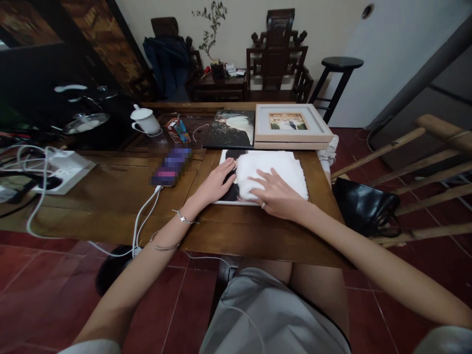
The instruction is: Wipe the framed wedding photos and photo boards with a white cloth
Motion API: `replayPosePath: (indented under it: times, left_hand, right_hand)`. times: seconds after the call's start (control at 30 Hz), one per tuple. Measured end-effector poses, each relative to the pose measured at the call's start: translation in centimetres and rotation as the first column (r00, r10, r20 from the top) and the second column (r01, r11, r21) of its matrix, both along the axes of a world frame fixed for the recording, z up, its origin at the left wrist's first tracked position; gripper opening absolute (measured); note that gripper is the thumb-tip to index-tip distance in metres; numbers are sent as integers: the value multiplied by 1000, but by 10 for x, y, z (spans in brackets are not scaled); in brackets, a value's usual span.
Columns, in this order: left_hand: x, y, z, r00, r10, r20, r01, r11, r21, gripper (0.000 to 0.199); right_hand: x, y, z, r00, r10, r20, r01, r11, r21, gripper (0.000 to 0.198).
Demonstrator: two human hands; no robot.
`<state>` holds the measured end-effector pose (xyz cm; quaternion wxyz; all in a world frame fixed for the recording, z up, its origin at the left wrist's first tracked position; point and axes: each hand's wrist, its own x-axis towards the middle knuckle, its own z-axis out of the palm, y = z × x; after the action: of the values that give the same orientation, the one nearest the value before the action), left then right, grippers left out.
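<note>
Open room is left along the near wooden table point(236, 233) edge. Fluffy cloth point(287, 169) is touched by the spread right hand point(277, 194), the flat print point(232, 191) by the unclenched left hand point(217, 183).

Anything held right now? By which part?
No visible grip: the right hand lies spread on the white fluffy cloth; the left hand rests on the left part of the white-edged flat picture panel.

Cloth point(271, 161) on photo panel point(232, 193), framed picture point(288, 121) behind, phone point(171, 167) left
</note>
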<state>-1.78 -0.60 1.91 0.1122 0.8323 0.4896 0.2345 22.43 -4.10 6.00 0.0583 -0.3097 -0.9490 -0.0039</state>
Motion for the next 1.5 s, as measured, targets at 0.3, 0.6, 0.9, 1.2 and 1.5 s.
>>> replayPosePath:
  times: [0.3,0.6,0.9,1.2,1.5]
  left_hand:
    - [1,-2,2,1000,6,-10,-6,1000,6,53]
    - [0,-1,0,1000,11,-3,-11,1000,-3,52]
    - [-2,2,-5,999,-2,46,1,1000,10,57]
    - [-3,5,-6,999,-13,33,14,1000,-20,56]
    - [0,3,-5,999,9,46,-8,1000,-18,50]
  right_hand:
    - [7,-71,-1,997,71,-19,-72,996,-50,36]
    - [-6,7,3,998,-58,-37,57,997,-48,35]
    - [-16,58,-2,984,-156,-85,157,988,3,37]
    - [-11,-6,-1,999,-53,-11,53,999,-13,33]
    - [31,-61,26,994,85,-64,-95,980,-172,31]
